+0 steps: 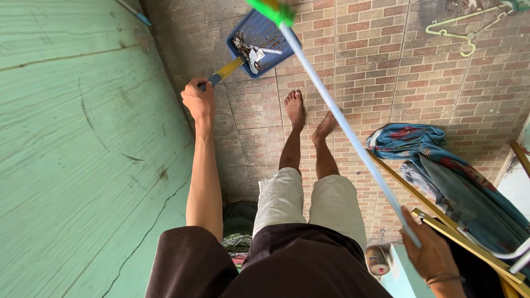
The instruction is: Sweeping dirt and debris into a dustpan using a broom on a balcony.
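My left hand (199, 101) grips the yellow and blue handle (226, 70) of a blue dustpan (273, 52), which sits on the brick-patterned tile floor ahead of my bare feet (294, 108). The pan holds dark dirt and scraps of white paper (251, 52). My right hand (433, 255) holds the lower end of a long pale blue broom pole (342, 118). The pole slants up to a green broom head (273, 11) at the top edge, just above the dustpan.
A green painted wall (83, 154) fills the left side. A pale green clothes hanger (466, 30) lies on the tiles at top right. Blue patterned cloth (436, 160) drapes over a wooden and metal frame (469, 243) at right. A small can (378, 260) stands beside my right leg.
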